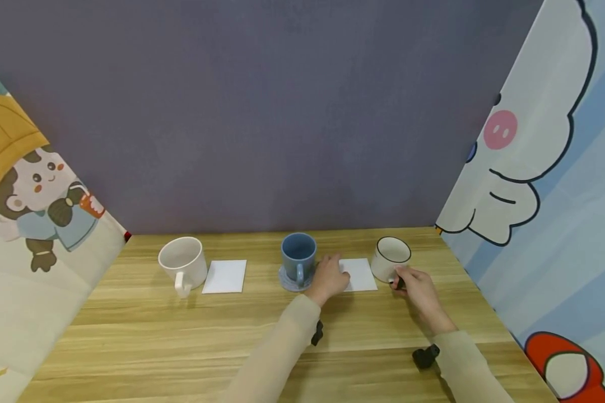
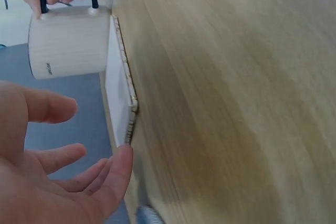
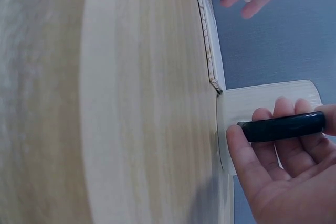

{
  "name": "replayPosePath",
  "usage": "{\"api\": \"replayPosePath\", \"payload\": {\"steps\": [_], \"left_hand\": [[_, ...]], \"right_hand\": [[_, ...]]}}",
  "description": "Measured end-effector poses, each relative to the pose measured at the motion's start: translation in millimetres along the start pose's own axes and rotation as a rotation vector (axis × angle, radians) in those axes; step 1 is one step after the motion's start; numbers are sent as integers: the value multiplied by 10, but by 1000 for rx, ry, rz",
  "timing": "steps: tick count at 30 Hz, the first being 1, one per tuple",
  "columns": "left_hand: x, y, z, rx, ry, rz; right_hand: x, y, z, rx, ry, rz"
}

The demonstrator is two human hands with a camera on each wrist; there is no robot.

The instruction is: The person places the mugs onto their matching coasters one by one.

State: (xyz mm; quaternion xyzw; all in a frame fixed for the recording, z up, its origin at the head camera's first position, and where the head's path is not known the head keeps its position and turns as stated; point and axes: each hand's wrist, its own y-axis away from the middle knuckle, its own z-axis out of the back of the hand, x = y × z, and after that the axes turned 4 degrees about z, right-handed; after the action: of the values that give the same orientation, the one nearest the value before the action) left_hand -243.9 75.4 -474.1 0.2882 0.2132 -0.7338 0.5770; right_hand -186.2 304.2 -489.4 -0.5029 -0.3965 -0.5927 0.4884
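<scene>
A white enamel-look mug [image 1: 392, 258] with a dark rim and black handle [image 3: 283, 127] stands at the right of the table. My right hand [image 1: 419, 288] holds it by that handle, fingers curled round. Just left of this mug lies a white square board [image 1: 359, 275] with a ribbed brown edge, seen side-on in the left wrist view. My left hand [image 1: 329, 278] is at the board's left side, between it and a blue mug [image 1: 298, 254]. Its fingers are spread and loosely bent with nothing between them, one fingertip right at the board's corner [image 2: 127, 139].
The blue mug sits on a round grey coaster [image 1: 288, 282]. Farther left are a second white square [image 1: 224, 276] and a larger white mug [image 1: 184, 263] with its handle towards me. A grey panel [image 1: 282, 123] rises behind the wooden table [image 1: 181, 347], with printed cloths at both sides.
</scene>
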Motion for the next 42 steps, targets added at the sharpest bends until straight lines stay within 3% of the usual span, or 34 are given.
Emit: {"api": "replayPosePath", "payload": {"steps": [5, 25, 42], "left_hand": [[65, -40, -19, 29, 42, 17], [153, -116, -75, 52, -39, -4], [142, -120, -63, 66, -33, 5]], "right_hand": [[-4, 2, -15, -1, -4, -2], [-21, -9, -47, -1, 0, 3], [21, -18, -71, -20, 13, -23]]}}
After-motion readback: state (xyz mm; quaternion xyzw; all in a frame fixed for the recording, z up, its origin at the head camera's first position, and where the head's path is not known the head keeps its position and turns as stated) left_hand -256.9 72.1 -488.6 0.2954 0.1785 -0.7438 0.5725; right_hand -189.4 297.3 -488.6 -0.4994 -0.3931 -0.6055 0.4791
